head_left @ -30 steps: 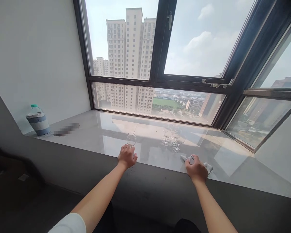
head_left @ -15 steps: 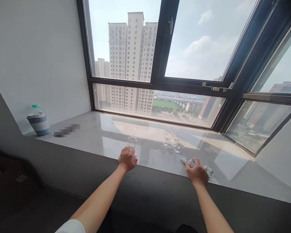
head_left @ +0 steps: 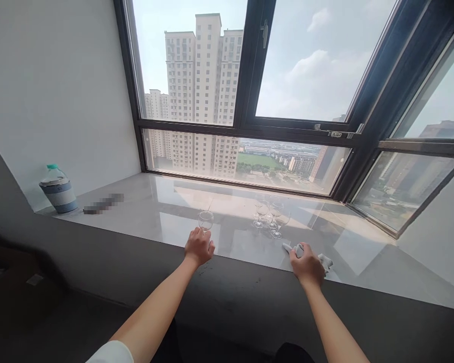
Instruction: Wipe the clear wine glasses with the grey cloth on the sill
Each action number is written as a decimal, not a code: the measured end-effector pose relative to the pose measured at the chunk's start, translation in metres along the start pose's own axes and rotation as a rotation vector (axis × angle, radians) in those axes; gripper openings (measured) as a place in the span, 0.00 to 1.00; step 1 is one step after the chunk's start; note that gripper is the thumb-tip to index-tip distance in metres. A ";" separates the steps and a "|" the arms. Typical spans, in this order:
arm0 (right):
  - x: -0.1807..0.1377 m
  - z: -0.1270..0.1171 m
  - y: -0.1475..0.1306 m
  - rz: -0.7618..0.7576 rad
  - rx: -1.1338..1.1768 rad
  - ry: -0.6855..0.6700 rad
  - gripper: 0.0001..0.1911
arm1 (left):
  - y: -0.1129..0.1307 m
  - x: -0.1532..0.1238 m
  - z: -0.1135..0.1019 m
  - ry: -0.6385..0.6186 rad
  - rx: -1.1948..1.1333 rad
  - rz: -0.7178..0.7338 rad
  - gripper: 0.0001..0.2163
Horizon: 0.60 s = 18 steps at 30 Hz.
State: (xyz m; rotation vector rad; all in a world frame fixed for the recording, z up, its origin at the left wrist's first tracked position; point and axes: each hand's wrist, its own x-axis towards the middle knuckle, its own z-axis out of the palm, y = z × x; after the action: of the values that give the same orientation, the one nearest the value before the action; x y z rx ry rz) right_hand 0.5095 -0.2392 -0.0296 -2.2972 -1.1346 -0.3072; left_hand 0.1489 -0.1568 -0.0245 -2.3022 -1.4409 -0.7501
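Note:
My left hand is closed around the lower part of a clear stemmed glass near the sill's front edge. The glass's round bowl rises above my fingers, while its stem and foot are mostly hidden. To the right, my right hand grips a crumpled white cloth, pressed down on the sill by the front edge. One end of the cloth sticks out past my thumb. Between the hands and farther back, several clear stemmed glasses stand upright, close together.
The glossy pale window sill runs under dark-framed windows. A blue and white bucket with a green-capped clear bottle stands at the far left. Beside it lies a blurred-out item. A side pane slants in at right.
The view has shifted very slightly. Both hands keep their places and their holds on the glass and the cloth.

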 end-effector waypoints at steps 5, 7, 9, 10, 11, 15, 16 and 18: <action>-0.002 0.000 0.000 -0.012 0.013 0.012 0.19 | 0.001 0.000 -0.001 0.007 -0.007 -0.012 0.06; -0.002 0.000 0.001 -0.012 0.011 0.012 0.19 | 0.002 0.000 -0.001 0.004 -0.011 -0.015 0.06; -0.001 0.000 0.001 -0.009 0.014 0.009 0.19 | 0.001 0.000 -0.001 0.000 -0.010 -0.017 0.06; -0.001 0.000 0.001 -0.007 0.016 0.006 0.19 | 0.001 0.000 0.000 -0.002 -0.007 -0.017 0.06; -0.001 0.000 0.001 -0.005 0.019 0.002 0.19 | 0.001 0.000 0.000 -0.004 -0.003 -0.017 0.06; -0.002 0.000 0.001 -0.008 0.022 -0.011 0.19 | 0.000 -0.001 0.002 -0.007 0.017 -0.007 0.07; -0.002 0.000 0.001 -0.009 0.020 -0.010 0.20 | 0.000 -0.001 0.003 -0.007 0.021 -0.007 0.07; -0.002 0.001 0.001 -0.013 0.013 0.000 0.20 | 0.000 -0.001 0.004 -0.009 0.026 -0.009 0.07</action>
State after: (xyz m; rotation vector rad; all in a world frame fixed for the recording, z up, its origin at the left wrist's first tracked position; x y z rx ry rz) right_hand 0.5095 -0.2407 -0.0317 -2.2795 -1.1482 -0.3039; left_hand 0.1491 -0.1554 -0.0283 -2.2839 -1.4568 -0.7208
